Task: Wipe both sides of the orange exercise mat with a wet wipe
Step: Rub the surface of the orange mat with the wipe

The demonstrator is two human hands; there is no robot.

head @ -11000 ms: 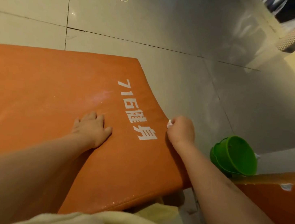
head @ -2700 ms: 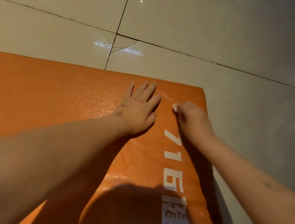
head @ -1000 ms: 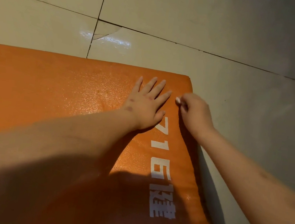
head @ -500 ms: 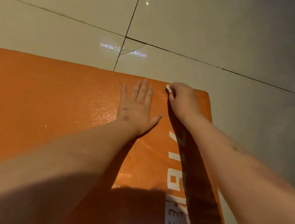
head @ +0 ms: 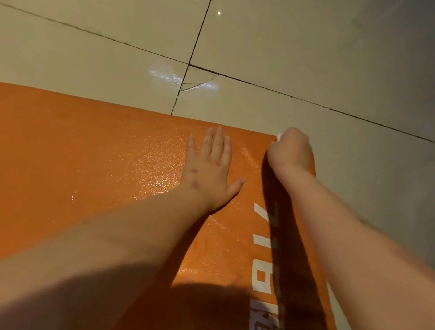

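Orange and finely pebbled, the exercise mat [head: 70, 172] is lying flat on the pale floor tiles [head: 283, 48], filling the lower left and centre of the frame, with its far edge running across the middle. A damp sheen is glinting on its surface just left of the left hand [head: 208, 172], and white lettering [head: 264, 277] is running down its right side, partly under the shadow of the right forearm.

The left hand is pressing palm-down on the mat near the far edge, fingers straight and close together, thumb angled out to the right. The right hand [head: 290, 152] is sitting at the mat's far right corner, curled into a fist around the wet wipe [head: 279, 137], of which only a small white scrap is showing at the knuckles.

Compared with half a second earlier, the right hand is sitting further right along the far edge, at the corner and clear of the left fingertips, while the left hand is resting in much the same spot.
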